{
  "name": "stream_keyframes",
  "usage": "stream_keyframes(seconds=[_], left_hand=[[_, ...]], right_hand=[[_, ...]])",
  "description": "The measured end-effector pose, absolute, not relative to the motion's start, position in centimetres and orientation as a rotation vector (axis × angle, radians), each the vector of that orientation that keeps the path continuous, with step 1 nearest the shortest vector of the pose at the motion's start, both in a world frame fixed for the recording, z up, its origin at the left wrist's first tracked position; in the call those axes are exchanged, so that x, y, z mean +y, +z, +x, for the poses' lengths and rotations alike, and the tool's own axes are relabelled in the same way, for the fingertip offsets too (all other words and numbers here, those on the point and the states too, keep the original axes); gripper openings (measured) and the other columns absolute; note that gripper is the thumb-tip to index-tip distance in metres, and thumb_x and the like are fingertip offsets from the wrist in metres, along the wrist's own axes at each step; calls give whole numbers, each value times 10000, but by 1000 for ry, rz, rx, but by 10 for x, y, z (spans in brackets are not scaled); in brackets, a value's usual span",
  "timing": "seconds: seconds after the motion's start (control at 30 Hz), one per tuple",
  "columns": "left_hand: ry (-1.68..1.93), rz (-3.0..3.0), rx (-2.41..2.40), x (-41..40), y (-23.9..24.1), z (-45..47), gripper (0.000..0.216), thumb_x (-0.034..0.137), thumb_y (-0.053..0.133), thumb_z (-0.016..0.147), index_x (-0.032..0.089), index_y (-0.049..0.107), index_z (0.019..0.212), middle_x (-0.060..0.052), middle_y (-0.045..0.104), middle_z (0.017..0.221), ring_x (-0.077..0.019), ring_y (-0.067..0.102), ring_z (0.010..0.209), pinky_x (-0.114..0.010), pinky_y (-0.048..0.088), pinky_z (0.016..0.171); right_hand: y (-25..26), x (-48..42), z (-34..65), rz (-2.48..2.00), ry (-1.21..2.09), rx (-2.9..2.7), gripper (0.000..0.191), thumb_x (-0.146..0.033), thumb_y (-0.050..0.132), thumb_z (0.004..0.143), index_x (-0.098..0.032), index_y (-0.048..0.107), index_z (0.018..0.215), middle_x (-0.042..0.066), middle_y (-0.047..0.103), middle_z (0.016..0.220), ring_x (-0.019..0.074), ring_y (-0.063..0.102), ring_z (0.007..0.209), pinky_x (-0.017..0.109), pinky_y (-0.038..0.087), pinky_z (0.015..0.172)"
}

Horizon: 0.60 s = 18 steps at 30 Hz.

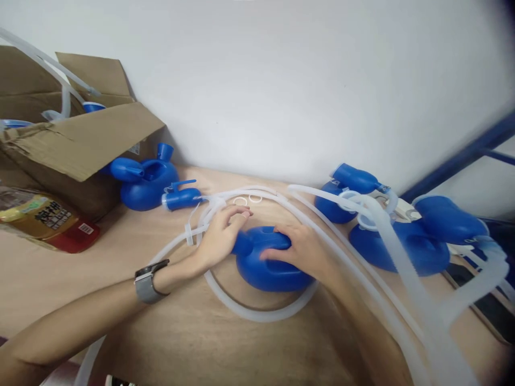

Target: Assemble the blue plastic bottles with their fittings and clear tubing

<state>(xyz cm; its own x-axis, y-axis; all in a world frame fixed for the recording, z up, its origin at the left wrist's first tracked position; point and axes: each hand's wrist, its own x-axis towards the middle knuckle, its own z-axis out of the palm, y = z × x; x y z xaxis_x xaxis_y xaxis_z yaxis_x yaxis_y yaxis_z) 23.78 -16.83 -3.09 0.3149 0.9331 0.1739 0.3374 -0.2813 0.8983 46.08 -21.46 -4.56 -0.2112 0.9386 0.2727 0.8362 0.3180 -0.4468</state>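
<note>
A blue rubber bulb (267,268) lies on the wooden table (169,321) in the middle of the view. My right hand (303,249) rests on top of it, fingers curled over its upper edge. My left hand (219,236), with a grey watch on the wrist, grips the bulb's short spout on the left side, fingers pressed round it. A loop of clear white tubing (257,313) curls round the bulb's front. Two small white rings (247,200) lie just behind my left hand.
A torn cardboard box (76,139) with tubing and blue parts stands at the back left, beside more blue bulbs (147,185). A yellow and red packet (48,222) lies at the left. Several blue bulbs with thick hoses (402,241) crowd the right. A white wall is behind.
</note>
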Motion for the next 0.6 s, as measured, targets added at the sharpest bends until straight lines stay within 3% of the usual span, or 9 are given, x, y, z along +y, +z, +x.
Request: stream_keyframes(seconds=[0.13, 0.23, 0.3, 0.33, 0.4, 0.5, 0.6], left_hand=[[1060, 2014, 1208, -166, -30, 204, 483, 507, 408, 1043, 212, 693, 1299, -99, 701, 1402, -309, 589, 1350, -499, 420, 1210], [957, 2350, 1667, -171, -37, 156, 615, 599, 460, 1015, 158, 663, 1392, -205, 648, 1453, -447, 489, 1410, -654, 363, 1189], [684, 2378, 2004, -175, -49, 126, 695, 681, 473, 988, 132, 710, 1343, -272, 631, 1454, -556, 428, 1409, -768, 350, 1106], [518, 2355, 2024, -176, -57, 114, 693, 711, 478, 979, 152, 746, 1288, -268, 661, 1414, -564, 460, 1371, -775, 375, 1068], [306, 2354, 1870, -176, -73, 99, 641, 718, 522, 957, 203, 773, 1246, -223, 692, 1402, -552, 484, 1363, -739, 419, 1048], [327, 2352, 1675, -175, -82, 92, 613, 690, 550, 946, 199, 744, 1259, -203, 712, 1379, -518, 519, 1373, -642, 482, 1040], [500, 2250, 1521, -179, -59, 88, 599, 707, 520, 971, 202, 697, 1239, -165, 761, 1252, -385, 701, 1117, -497, 565, 950]], right_hand=[[-41, -214, 457, -1653, 330, -2055, 537, -752, 856, 727, -242, 788, 881, 47, 835, 910, 293, 779, 868, 377, 560, 803], [-40, -213, 456, -1676, 308, -2030, 561, -769, 837, 730, -249, 801, 936, 63, 846, 993, 318, 783, 943, 392, 568, 835], [-41, -213, 456, -1667, 274, -2033, 588, -785, 816, 741, -247, 812, 978, 83, 847, 1059, 337, 782, 1000, 407, 572, 870], [-41, -212, 456, -1665, 264, -2036, 594, -790, 804, 752, -244, 815, 987, 90, 846, 1074, 341, 781, 1016, 410, 572, 883], [-41, -212, 455, -1673, 256, -2038, 588, -785, 779, 786, -238, 815, 998, 92, 845, 1079, 341, 779, 1029, 413, 570, 898], [-42, -212, 455, -1668, 252, -2046, 582, -777, 746, 830, -242, 813, 1048, 82, 844, 1082, 336, 776, 1036, 422, 565, 931], [-46, -211, 456, -1647, 226, -2047, 619, -802, 719, 839, -246, 815, 1093, 97, 834, 1150, 350, 768, 1089, 445, 565, 975]])
